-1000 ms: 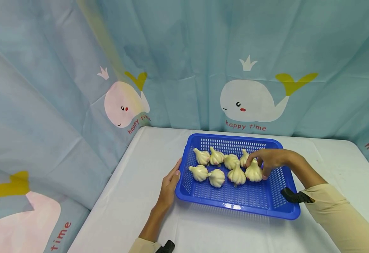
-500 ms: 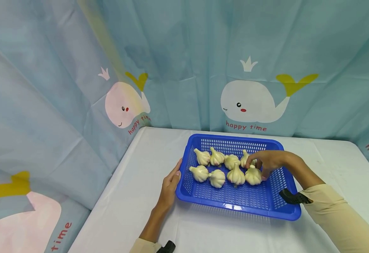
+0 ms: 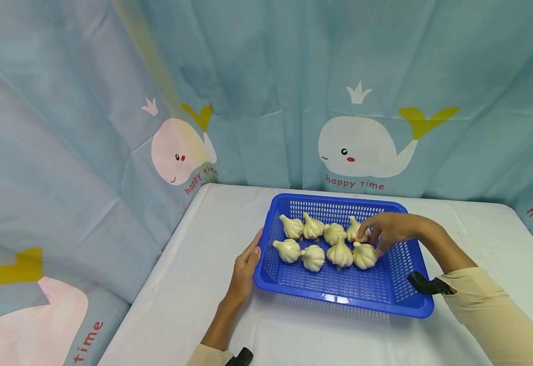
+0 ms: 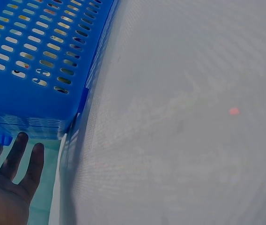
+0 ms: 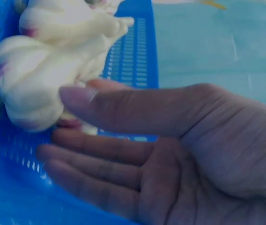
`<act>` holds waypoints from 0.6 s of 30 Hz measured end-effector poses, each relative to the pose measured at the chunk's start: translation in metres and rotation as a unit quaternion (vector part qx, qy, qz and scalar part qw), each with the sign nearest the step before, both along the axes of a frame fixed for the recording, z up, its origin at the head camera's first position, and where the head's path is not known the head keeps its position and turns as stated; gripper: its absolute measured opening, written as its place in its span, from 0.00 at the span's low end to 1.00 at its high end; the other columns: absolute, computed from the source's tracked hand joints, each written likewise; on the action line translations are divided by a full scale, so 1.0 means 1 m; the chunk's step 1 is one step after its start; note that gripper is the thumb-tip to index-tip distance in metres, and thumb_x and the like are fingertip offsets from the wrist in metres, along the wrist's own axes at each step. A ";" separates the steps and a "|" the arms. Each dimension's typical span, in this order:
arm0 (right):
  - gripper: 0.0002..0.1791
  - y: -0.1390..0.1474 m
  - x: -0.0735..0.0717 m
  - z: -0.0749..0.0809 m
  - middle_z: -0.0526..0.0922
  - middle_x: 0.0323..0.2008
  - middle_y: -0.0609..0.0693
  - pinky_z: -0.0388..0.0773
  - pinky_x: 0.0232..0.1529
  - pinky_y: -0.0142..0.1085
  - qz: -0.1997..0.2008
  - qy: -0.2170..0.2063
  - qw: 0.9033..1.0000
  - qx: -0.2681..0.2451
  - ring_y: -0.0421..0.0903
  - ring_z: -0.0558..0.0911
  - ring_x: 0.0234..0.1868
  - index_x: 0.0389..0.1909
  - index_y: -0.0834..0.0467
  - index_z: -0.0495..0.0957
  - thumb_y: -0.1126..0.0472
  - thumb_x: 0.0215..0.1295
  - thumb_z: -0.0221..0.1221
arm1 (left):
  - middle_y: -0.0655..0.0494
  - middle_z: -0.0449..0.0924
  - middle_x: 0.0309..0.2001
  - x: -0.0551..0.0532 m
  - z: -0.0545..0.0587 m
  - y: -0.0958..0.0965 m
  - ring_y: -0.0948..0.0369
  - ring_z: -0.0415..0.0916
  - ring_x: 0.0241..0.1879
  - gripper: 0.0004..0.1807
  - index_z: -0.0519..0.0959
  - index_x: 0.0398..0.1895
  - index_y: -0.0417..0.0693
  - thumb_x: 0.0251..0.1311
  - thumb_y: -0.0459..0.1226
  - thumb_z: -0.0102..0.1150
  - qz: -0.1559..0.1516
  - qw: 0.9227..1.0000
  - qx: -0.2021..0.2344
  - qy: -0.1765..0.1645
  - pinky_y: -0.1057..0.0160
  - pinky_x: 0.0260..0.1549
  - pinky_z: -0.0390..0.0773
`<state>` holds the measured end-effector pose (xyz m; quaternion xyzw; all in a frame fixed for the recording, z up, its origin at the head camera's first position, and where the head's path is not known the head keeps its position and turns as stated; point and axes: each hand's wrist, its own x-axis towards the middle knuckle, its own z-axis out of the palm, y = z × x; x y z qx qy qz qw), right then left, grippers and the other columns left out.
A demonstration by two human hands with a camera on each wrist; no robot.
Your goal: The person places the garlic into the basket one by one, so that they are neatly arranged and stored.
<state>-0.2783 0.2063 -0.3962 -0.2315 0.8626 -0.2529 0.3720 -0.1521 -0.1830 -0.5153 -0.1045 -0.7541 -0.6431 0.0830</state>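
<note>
A blue plastic basket holds several pale garlic bulbs in two uneven rows. At its right end, my right hand reaches in over the rightmost front garlic bulb, whose stem tilts to the upper left. In the right wrist view, the thumb touches or nearly touches a garlic bulb, and the other fingers extend loosely below with nothing in them. My left hand rests against the basket's left side, thumb near the rim. The left wrist view shows its fingers straight and spread beside the basket wall.
The basket stands on a white-covered table, close to its back edge. A light blue curtain with printed whales hangs behind and to the left. Black straps sit at both wrists.
The rightmost front garlic bulb has come slightly nearer and tipped its stem leftward. Its front-row neighbour has shifted a little left. My right fingers have loosened and lifted slightly; the left hand stays put.
</note>
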 end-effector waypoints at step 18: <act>0.24 0.048 0.040 0.024 0.86 0.59 0.56 0.88 0.53 0.38 -0.099 0.174 0.963 -0.181 0.42 0.86 0.55 0.68 0.53 0.77 0.52 0.76 0.63 | 0.62 0.61 0.82 0.005 0.015 -0.020 0.54 0.64 0.79 0.29 0.64 0.83 0.58 0.84 0.49 0.44 0.043 0.985 -0.165 0.006 0.41 0.71 0.75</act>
